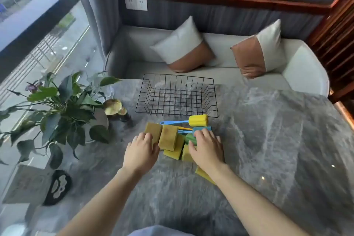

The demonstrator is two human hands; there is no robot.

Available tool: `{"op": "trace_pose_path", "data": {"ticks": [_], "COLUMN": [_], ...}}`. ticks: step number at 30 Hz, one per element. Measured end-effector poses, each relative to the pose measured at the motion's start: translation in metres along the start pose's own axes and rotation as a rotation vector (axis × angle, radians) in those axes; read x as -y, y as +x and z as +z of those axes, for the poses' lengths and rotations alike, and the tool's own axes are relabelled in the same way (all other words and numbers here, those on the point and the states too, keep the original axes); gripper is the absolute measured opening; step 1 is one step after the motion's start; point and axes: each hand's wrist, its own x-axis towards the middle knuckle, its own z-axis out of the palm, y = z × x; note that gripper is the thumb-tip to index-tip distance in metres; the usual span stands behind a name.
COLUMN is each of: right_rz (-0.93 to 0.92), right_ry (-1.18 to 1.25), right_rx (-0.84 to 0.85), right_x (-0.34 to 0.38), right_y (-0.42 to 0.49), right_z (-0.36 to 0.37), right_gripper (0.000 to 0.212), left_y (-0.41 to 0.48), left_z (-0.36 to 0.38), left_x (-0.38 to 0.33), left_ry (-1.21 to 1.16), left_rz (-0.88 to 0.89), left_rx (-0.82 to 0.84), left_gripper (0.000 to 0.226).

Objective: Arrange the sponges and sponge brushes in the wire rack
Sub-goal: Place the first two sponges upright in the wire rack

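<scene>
Grey table (268,140): both spread hands, left hand (140,152), right hand (206,149), hide sponges (168,138); grasp unclear.

My left hand (141,150) rests flat against the olive-topped sponges (168,137) heaped on the grey marble table (268,140), while my right hand (207,151) lies palm-down over the yellow sponges and a green one (190,138). Just beyond my fingers lie the sponge brushes, one with a yellow head (198,120) on a blue handle. Behind them stands the black wire rack (177,96), nothing in it, with a potted plant (61,105) to its left.
</scene>
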Motion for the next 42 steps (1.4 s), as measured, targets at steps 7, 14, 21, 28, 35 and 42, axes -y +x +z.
{"op": "trace_pose_path", "data": {"ticks": [7, 14, 21, 28, 35, 42], "right_rz": [-0.013, 0.093, 0.277, 0.345, 0.362, 0.364], "right_ry": [0.057, 0.15, 0.115, 0.283, 0.464, 0.762], "right_rx": [0.081, 0.188, 0.313, 0.315, 0.28, 0.177], "right_x": [0.021, 0.048, 0.069, 0.074, 0.063, 0.034], "right_y": [0.021, 0.058, 0.069, 0.055, 0.051, 0.053], "right_z": [0.024, 0.044, 0.073, 0.089, 0.088, 0.072], "right_gripper": [0.031, 0.043, 0.06, 0.064, 0.06, 0.051], "left_y": [0.023, 0.063, 0.073, 0.068, 0.063, 0.055], "left_z": [0.014, 0.026, 0.049, 0.056, 0.057, 0.041], "left_x": [0.025, 0.048, 0.06, 0.068, 0.058, 0.044], "left_ry": [-0.063, -0.134, -0.228, -0.386, -0.63, -0.657], "left_rz": [-0.084, -0.124, -0.09, -0.105, -0.292, -0.345], "left_rx": [0.061, 0.117, 0.191, 0.171, 0.16, 0.036], "left_gripper": [0.027, 0.028, 0.028, 0.032, 0.038, 0.033]}}
